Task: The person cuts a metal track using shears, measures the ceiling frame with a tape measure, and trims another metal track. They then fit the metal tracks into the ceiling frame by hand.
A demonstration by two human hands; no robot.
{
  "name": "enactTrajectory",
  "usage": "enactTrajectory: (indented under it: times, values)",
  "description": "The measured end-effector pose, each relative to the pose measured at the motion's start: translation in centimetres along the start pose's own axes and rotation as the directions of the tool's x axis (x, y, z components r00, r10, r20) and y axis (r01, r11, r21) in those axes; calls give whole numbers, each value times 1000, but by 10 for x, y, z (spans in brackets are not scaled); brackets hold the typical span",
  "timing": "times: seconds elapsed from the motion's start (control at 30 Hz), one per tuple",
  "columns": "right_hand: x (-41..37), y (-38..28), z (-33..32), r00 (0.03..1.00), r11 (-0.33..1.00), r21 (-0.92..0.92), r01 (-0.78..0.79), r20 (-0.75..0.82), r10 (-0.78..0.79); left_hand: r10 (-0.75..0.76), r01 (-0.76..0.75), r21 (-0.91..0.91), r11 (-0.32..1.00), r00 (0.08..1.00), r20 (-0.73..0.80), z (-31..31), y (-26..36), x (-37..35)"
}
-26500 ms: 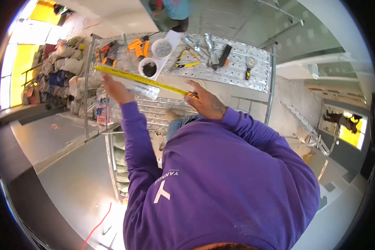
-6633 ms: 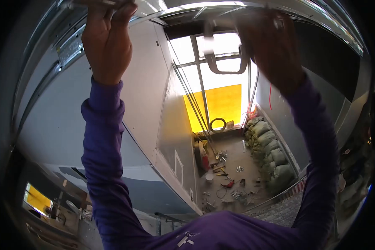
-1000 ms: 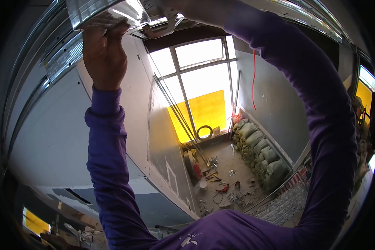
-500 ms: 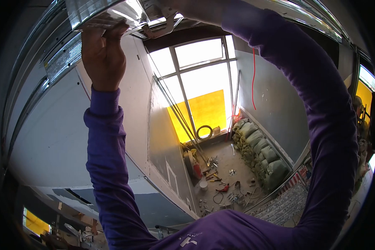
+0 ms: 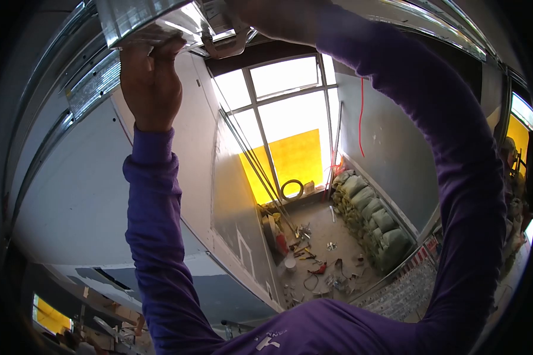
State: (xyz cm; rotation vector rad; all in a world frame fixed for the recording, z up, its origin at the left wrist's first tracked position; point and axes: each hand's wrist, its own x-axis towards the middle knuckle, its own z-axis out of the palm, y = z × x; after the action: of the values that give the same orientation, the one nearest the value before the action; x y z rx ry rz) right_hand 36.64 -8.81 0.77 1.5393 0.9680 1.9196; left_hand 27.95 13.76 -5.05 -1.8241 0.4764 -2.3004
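Observation:
Overhead at the upper left, my left hand (image 5: 152,89) is closed on the lower edge of a shiny sheet-metal channel (image 5: 142,23), thumb and fingers pinching it from below. My right hand (image 5: 284,19), blurred and partly cut off by the top edge, reaches in from the right. It is closed at a metal clamp with a curved jaw (image 5: 234,46), which overlaps the channel's right end. The fingertips of the right hand are hidden.
Metal ceiling rails (image 5: 95,74) run along the upper left, above a white wall panel (image 5: 83,183). Below, tools and scraps (image 5: 317,269) litter the floor beside stacked sacks (image 5: 373,216). Long rods (image 5: 251,157) lean near the window (image 5: 284,77); a red cord (image 5: 361,118) hangs at right.
The channel and both hands appear slightly shifted right in view. The curved clamp has tilted and sits a little lower; my right hand is blurred by motion.

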Motion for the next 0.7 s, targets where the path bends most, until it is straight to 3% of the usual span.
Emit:
enactTrajectory:
  times: [0.07, 0.1, 0.2, 0.23, 0.33, 0.37, 0.5, 0.6, 0.63, 0.7]
  values:
    - [3, -1, -8, 986, 999, 26, -31, 164, 26, 66, -66, 45, 997, 998, -11, -1, -1, 1]
    - [-1, -5, 3, 991, 990, 104, -98, -77, 107, 89, -88, 56, 994, 996, -9, -2, -1, 2]
    - [1, -1, 1, 997, 999, -32, -26, -78, 23, 155, -154, 94, 983, 988, 0, -4, 0, 3]
    - [0, -2, 3, 998, 1000, -10, -21, -63, 20, 85, -85, -55, 995, 996, -3, 1, -5, 2]
    - [-1, -21, 17, 964, 949, 189, -252, -30, 262, 45, -45, -79, 996, 999, -6, -6, 9, 6]
    - [-2, -15, 17, 946, 979, 136, -154, -266, 186, -63, 63, -204, 977, 998, 7, -4, 11, 5]
    - [-17, -5, 14, 937, 969, 174, -176, -271, 219, 96, -96, -18, 995, 995, -20, -5, 5, 5]
    - [-30, 9, 23, 890, 993, 15, -117, -443, 111, 200, -198, 55, 979, 980, -24, -3, -2, 5]
    - [-28, 9, 25, 932, 985, 8, -174, -321, 167, 120, -120, -27, 992, 992, -26, -4, 3, 4]
    - [-28, 14, 26, 929, 992, 35, -121, -347, 125, 46, -50, -146, 988, 998, -31, 1, -1, 1]
